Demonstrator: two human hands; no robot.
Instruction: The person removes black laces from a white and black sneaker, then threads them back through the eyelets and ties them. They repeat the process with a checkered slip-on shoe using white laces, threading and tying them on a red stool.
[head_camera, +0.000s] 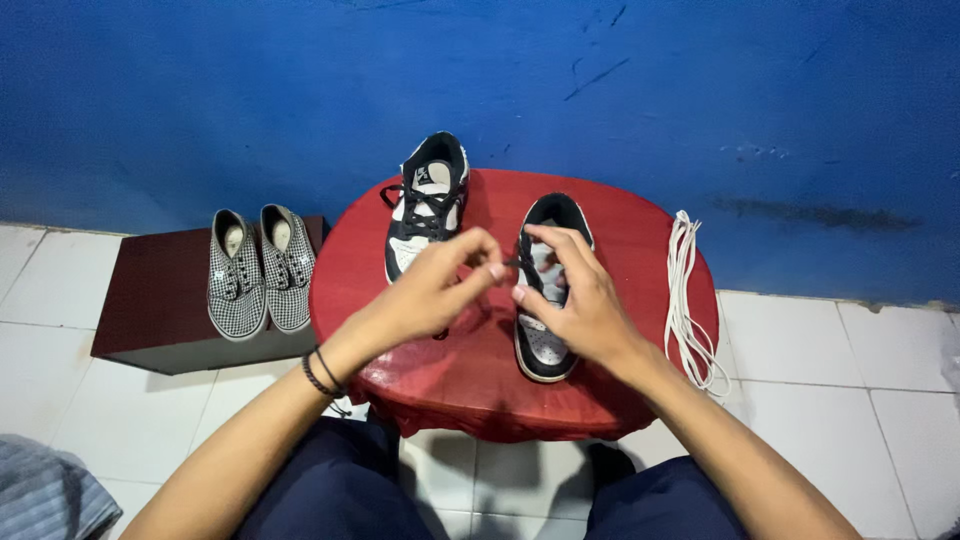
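Sneaker (545, 290) lies lengthwise, toe toward the person; left hand (430, 290) and right hand (580, 300) pinch its black lace (512, 264).

Even, soft overhead light, sharp focus, faint shadows under the stool (500, 400), slight wide-angle bending at edges.

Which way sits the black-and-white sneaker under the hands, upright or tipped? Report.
Upright: the black-and-white sneaker rests sole-down on the round red table, opening upward.

Both forearms reach forward and angle inward. The left hand (430, 290) pinches with fingertips together; the right hand (580, 300) curls, fingers bent, just beside it.
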